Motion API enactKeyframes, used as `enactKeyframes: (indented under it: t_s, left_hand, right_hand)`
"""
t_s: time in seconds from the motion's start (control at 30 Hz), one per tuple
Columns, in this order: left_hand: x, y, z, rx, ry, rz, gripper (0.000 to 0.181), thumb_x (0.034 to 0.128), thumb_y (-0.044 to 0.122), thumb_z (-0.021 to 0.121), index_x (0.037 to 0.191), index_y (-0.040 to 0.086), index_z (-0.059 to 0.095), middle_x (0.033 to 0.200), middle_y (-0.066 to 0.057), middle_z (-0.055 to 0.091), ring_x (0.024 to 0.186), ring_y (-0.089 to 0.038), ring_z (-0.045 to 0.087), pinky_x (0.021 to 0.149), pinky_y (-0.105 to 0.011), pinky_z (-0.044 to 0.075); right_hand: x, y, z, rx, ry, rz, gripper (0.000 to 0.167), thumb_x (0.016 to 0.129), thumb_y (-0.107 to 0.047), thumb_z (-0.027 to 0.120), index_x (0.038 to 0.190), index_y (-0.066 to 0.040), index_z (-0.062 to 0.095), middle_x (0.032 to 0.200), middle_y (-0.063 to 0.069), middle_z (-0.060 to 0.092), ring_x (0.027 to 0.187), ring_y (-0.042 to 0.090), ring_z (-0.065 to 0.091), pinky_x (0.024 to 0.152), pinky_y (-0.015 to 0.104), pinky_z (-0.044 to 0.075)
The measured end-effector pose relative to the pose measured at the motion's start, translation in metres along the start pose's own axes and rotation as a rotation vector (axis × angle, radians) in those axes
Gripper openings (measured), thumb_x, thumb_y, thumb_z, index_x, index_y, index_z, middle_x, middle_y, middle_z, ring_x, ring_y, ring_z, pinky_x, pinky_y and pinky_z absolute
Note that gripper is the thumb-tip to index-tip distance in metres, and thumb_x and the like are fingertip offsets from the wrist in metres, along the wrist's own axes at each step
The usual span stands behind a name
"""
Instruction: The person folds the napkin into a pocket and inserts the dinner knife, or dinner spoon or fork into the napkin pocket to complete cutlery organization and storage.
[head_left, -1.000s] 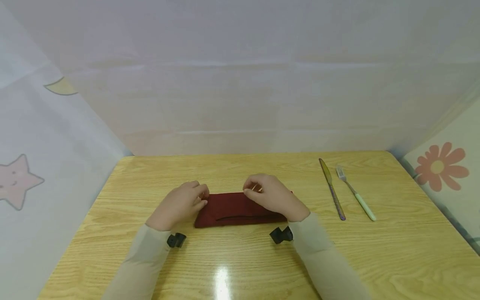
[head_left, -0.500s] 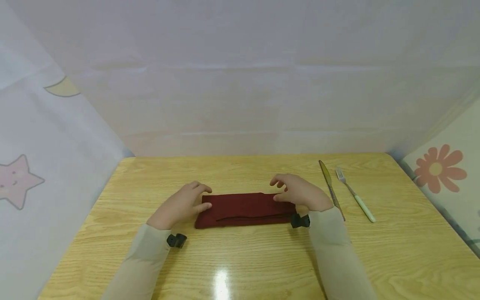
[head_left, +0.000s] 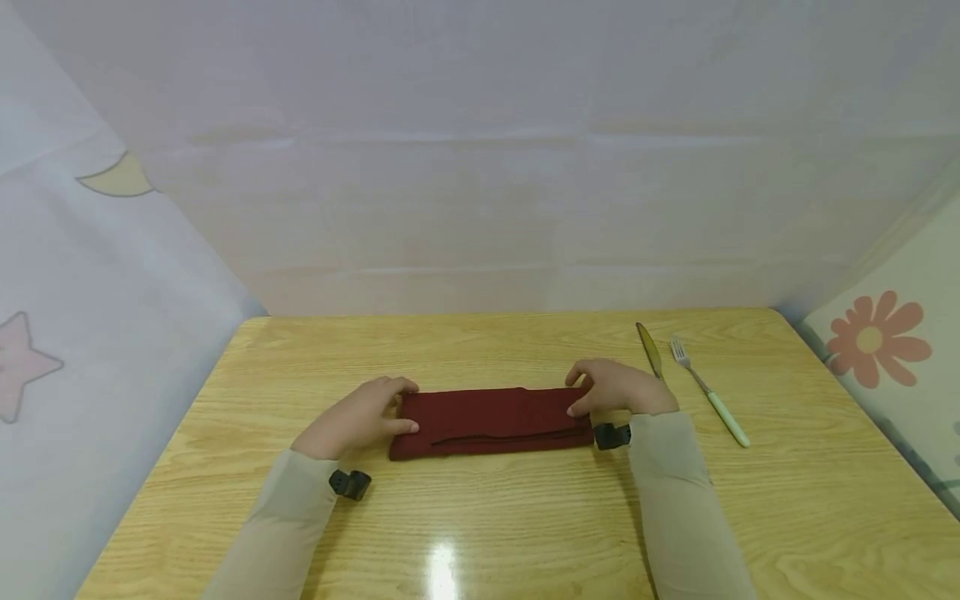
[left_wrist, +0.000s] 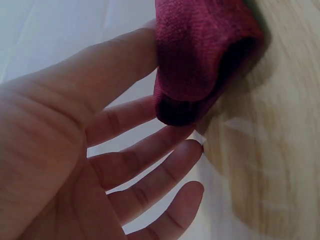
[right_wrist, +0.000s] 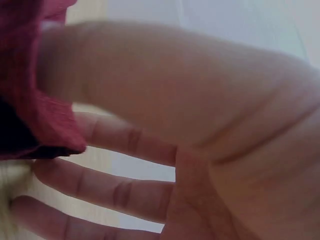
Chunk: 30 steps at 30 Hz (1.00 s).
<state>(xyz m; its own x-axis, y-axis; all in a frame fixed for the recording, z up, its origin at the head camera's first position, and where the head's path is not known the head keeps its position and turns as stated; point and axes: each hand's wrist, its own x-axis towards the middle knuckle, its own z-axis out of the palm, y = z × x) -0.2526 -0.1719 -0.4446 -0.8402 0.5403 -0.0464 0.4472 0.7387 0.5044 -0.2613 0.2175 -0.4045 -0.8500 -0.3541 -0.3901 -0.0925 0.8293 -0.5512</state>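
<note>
A dark red cloth [head_left: 495, 417], folded into a long flat strip, lies across the table. At its left end my left hand [head_left: 360, 417] grips it, thumb on top and fingers at the far edge. My right hand [head_left: 618, 390] grips the right end in the same way. In the left wrist view, the folded layers of the cloth [left_wrist: 185, 55] sit between the thumb and index finger of the left hand [left_wrist: 100, 135], other fingers spread below. The right wrist view has the right thumb against the cloth [right_wrist: 50, 125], with fingertips of the right hand [right_wrist: 200, 120] partly behind it.
Right of the cloth, a knife [head_left: 649, 348] with a gold-coloured blade lies partly hidden by my right hand and sleeve. A fork [head_left: 723, 412] with a pale green handle is beside it. Printed fabric walls [head_left: 480, 208] stand behind and at both sides of the wooden table [head_left: 450, 508].
From the middle of the cloth my right hand has moved right to its end and taken hold there. My left hand has closed from spread fingers onto the left end.
</note>
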Motion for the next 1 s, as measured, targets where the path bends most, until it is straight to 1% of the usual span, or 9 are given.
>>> enactKeyframes:
  t_s: [0.17, 0.3, 0.4, 0.5, 0.57, 0.6, 0.7, 0.9, 1.0]
  left_hand:
    - [0.001, -0.005, 0.003, -0.001, -0.011, -0.032, 0.06, 0.0901, 0.029, 0.079, 0.137, -0.002, 0.057, 0.123, -0.016, 0.061, 0.109, -0.03, 0.06, 0.095, -0.049, 0.05]
    - [0.002, -0.008, 0.005, -0.018, -0.017, -0.052, 0.057, 0.0887, 0.03, 0.081, 0.132, -0.002, 0.06, 0.116, -0.014, 0.059, 0.102, -0.026, 0.059, 0.091, -0.046, 0.051]
    - [0.003, -0.009, 0.006, -0.039, -0.012, -0.042, 0.052, 0.0875, 0.029, 0.082, 0.125, 0.0, 0.061, 0.11, -0.011, 0.059, 0.097, -0.024, 0.059, 0.087, -0.044, 0.051]
    - [0.004, -0.011, 0.006, -0.058, -0.012, -0.027, 0.046, 0.0876, 0.027, 0.082, 0.12, 0.003, 0.059, 0.104, -0.006, 0.061, 0.091, -0.02, 0.058, 0.081, -0.04, 0.05]
    - [0.004, -0.011, 0.007, -0.082, -0.021, -0.025, 0.043, 0.0884, 0.025, 0.081, 0.118, 0.005, 0.057, 0.097, -0.002, 0.061, 0.084, -0.017, 0.055, 0.075, -0.037, 0.048]
    - [0.003, -0.012, 0.007, -0.091, -0.026, -0.025, 0.042, 0.0889, 0.025, 0.08, 0.118, 0.006, 0.056, 0.094, -0.001, 0.061, 0.081, -0.016, 0.054, 0.073, -0.036, 0.047]
    - [0.002, -0.011, 0.007, -0.116, -0.041, -0.033, 0.04, 0.0907, 0.024, 0.079, 0.117, 0.008, 0.053, 0.086, 0.001, 0.059, 0.073, -0.014, 0.05, 0.068, -0.033, 0.043]
    - [0.002, -0.008, 0.005, -0.114, -0.036, -0.043, 0.045, 0.0915, 0.023, 0.078, 0.126, 0.007, 0.053, 0.094, 0.002, 0.063, 0.078, -0.011, 0.056, 0.073, -0.034, 0.048]
    - [0.001, -0.006, 0.001, -0.098, -0.002, -0.057, 0.046, 0.0916, 0.023, 0.078, 0.129, 0.008, 0.057, 0.102, 0.003, 0.066, 0.087, -0.01, 0.061, 0.08, -0.035, 0.051]
  right_hand:
    - [0.007, -0.001, 0.004, -0.011, -0.03, -0.005, 0.048, 0.091, -0.021, 0.076, 0.131, -0.002, 0.058, 0.132, 0.024, 0.059, 0.123, 0.04, 0.055, 0.098, 0.054, 0.048]
    - [0.009, -0.002, 0.005, -0.041, -0.027, 0.012, 0.041, 0.092, -0.022, 0.076, 0.124, -0.002, 0.06, 0.13, 0.021, 0.06, 0.12, 0.037, 0.057, 0.096, 0.052, 0.049]
    - [0.01, -0.002, 0.005, -0.052, -0.018, -0.004, 0.029, 0.096, -0.026, 0.07, 0.11, -0.002, 0.065, 0.111, 0.014, 0.065, 0.097, 0.027, 0.062, 0.082, 0.042, 0.052]
    - [0.011, -0.001, 0.006, -0.003, -0.018, -0.027, 0.031, 0.1, -0.034, 0.065, 0.099, -0.003, 0.066, 0.09, 0.007, 0.063, 0.074, 0.018, 0.056, 0.067, 0.033, 0.048]
    - [0.011, 0.0, 0.007, 0.056, -0.038, -0.028, 0.034, 0.098, -0.037, 0.067, 0.101, -0.004, 0.064, 0.088, 0.006, 0.061, 0.066, 0.017, 0.054, 0.063, 0.031, 0.047]
    - [0.011, 0.0, 0.007, 0.086, -0.053, -0.029, 0.035, 0.096, -0.036, 0.07, 0.106, -0.003, 0.063, 0.094, 0.008, 0.061, 0.066, 0.017, 0.055, 0.063, 0.032, 0.048]
    - [0.011, -0.002, 0.009, 0.123, -0.093, -0.008, 0.049, 0.088, -0.03, 0.081, 0.122, -0.002, 0.059, 0.116, 0.013, 0.061, 0.072, 0.02, 0.061, 0.066, 0.034, 0.053]
    - [0.012, -0.006, 0.012, 0.063, -0.085, 0.013, 0.056, 0.082, -0.021, 0.086, 0.129, 0.0, 0.063, 0.115, 0.008, 0.065, 0.095, 0.022, 0.065, 0.08, 0.039, 0.055]
    - [0.013, -0.007, 0.011, 0.015, -0.041, -0.026, 0.058, 0.084, -0.022, 0.085, 0.132, 0.0, 0.062, 0.126, 0.012, 0.063, 0.113, 0.029, 0.061, 0.093, 0.047, 0.052]
